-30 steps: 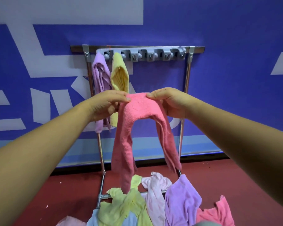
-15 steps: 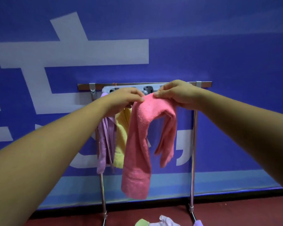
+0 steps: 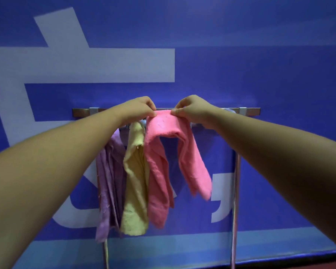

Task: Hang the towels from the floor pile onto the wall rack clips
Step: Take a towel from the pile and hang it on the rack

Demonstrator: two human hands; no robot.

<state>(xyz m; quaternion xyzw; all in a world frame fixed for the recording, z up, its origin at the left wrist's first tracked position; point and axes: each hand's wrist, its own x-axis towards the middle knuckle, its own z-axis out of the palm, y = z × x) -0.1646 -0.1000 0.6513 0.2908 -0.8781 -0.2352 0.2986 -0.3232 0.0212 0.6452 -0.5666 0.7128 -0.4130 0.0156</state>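
Done: 2 towels hang from the rack, the purple towel (image 3: 109, 181) at the left and the yellow towel (image 3: 135, 171) just beside it.
In hand: the pink towel (image 3: 163, 126) is held up at the rack rail (image 3: 249, 112), folded over at its top with 2 ends hanging down, its left end touching the yellow towel.
Left hand: the left hand (image 3: 142, 108) pinches the pink towel's top left edge between thumb and fingertips.
Right hand: the right hand (image 3: 191, 110) pinches the top right edge the same way.
Step, as I judge: the fold is being fed into the 3rd position. The clips are hidden behind the hands and the cloth, so I cannot tell whether it is caught.
Left to do: seat and release this towel. The floor pile is out of view, so the number remaining cannot be told.
Edges: the rail ends just past its right bracket, and the right post (image 3: 236, 191) drops from there. The blue wall (image 3: 260, 55) stands behind the rack.
Open room: the stretch of rail between the pink towel and the right post carries no cloth. The left side is crowded by the 2 hung towels.
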